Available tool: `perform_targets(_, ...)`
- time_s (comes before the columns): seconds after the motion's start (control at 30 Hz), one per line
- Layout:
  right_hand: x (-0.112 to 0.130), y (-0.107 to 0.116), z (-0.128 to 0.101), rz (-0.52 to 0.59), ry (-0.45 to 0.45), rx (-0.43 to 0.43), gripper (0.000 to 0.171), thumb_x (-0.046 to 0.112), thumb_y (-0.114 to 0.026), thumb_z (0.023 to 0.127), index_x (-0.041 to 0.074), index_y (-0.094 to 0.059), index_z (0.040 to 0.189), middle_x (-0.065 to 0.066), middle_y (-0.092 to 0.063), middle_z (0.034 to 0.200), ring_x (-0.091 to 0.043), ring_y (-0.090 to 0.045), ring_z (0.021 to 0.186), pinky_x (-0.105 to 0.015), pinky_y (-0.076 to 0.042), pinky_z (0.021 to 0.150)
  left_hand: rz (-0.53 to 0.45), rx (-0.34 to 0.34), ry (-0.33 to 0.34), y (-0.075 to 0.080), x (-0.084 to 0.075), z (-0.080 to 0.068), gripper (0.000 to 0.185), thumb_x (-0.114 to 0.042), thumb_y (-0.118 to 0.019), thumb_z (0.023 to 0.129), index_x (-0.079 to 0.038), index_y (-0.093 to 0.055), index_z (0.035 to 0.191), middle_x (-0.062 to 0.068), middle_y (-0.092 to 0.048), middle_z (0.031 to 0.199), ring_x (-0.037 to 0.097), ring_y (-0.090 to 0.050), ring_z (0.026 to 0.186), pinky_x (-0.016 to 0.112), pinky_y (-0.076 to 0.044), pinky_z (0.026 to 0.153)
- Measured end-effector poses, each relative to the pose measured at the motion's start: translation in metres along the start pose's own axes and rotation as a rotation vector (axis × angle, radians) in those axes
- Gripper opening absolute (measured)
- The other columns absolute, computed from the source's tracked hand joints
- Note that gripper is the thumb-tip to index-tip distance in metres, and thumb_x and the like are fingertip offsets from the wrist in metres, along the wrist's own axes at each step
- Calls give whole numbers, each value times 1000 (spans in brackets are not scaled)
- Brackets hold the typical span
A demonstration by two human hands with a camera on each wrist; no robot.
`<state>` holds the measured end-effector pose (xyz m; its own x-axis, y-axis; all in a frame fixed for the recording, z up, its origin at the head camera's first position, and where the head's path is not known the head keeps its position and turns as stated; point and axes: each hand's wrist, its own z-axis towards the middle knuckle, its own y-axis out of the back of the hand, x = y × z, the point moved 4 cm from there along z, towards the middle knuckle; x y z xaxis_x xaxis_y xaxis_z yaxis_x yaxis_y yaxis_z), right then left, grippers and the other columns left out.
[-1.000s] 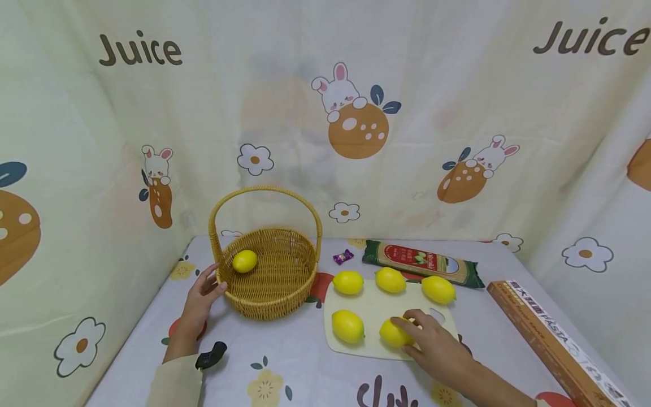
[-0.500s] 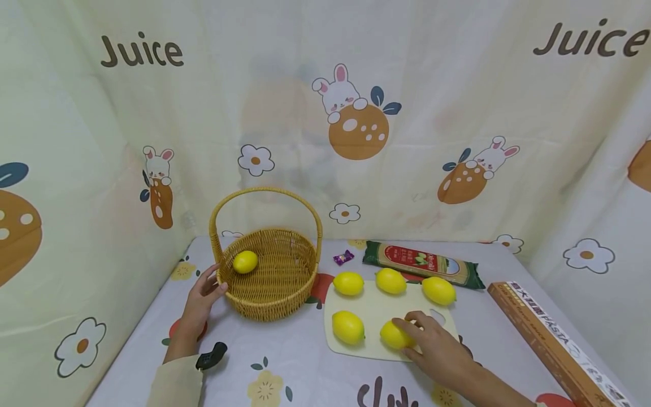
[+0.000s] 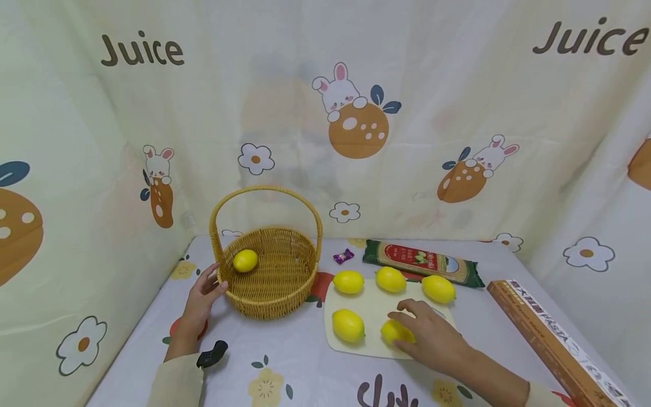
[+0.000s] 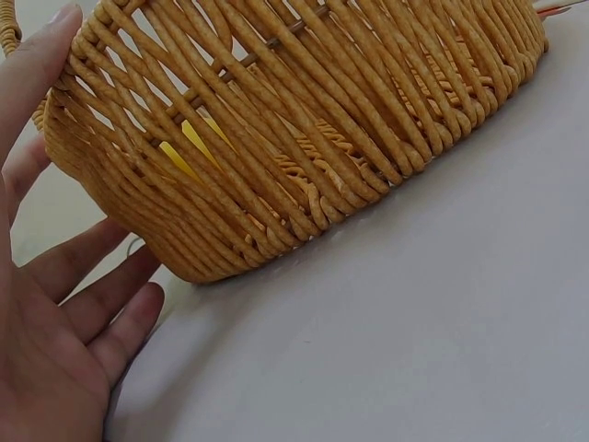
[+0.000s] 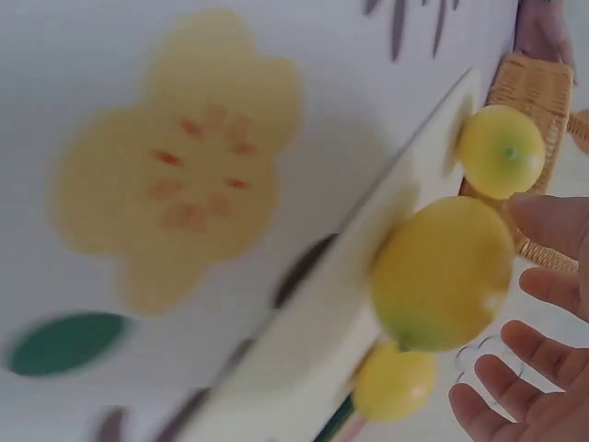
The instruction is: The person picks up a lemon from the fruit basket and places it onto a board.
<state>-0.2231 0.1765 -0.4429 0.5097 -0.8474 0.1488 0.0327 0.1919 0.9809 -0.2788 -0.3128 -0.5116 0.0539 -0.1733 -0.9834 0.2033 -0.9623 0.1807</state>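
Note:
At the left, my left hand (image 3: 198, 299) rests against the side of a wicker basket (image 3: 274, 311). Its thumb (image 4: 46, 51) touches the rim in the left wrist view, and the other fingers lie fairly straight along the outside. One lemon (image 3: 246, 260) is inside the basket, near its left wall. My right hand (image 3: 434, 339) is over another lemon (image 3: 391, 332) at the front of a cream cutting board (image 3: 373, 305). In the right wrist view its fingers are spread, with a gap to that lemon (image 5: 442, 276); the thumb tip is close to it.
Several more lemons, such as the front left one (image 3: 348, 325), sit on the board. Behind it lie a purple-wrapped candy (image 3: 343, 256) and a green-ended pasta packet (image 3: 422, 263). A long pasta box (image 3: 554, 339) runs along the right. Printed curtains (image 3: 285, 113) enclose the table.
The right hand's fingers have lifted and spread away from the front lemon, which stays on the board. The left hand and basket have not visibly moved.

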Motion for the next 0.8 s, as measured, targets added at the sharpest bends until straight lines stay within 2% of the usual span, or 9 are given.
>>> perform_targets(0.2, 25, 6, 30, -5, 130, 10, 46, 37, -78, 82, 18, -67, 122, -3, -54, 123, -22, -51, 112, -40, -50, 90, -8, -15, -3, 5, -1, 2, 68, -32, -66, 94, -27, -31, 153, 18, -31, 154, 36, -30, 139, 60, -18, 111)
perform_targets(0.4, 49, 5, 68, -21, 218, 71, 44, 39, -72, 87, 22, -64, 127, 2, -55, 119, -18, -50, 109, -37, -50, 92, -21, -13, -10, -2, 3, 6, 68, -32, -67, 93, -26, -33, 152, 17, -32, 153, 35, -31, 139, 58, -20, 111)
perform_targets(0.63, 90, 8, 111, -46, 345, 57, 42, 40, -65, 93, 20, -61, 130, -2, -54, 126, -21, -50, 114, -38, -48, 95, -37, -27, -9, -1, 9, 6, 66, -31, -69, 92, -29, -36, 150, 16, -34, 152, 35, -34, 137, 59, -22, 110)
perform_targets(0.8, 120, 9, 138, -54, 432, 27, 42, 38, -64, 94, 16, -61, 129, -3, -54, 122, -19, -50, 107, -33, -48, 91, -40, -31, -8, 2, 8, 6, 66, -32, -69, 92, -29, -37, 149, 16, -35, 152, 34, -34, 137, 58, -23, 110)
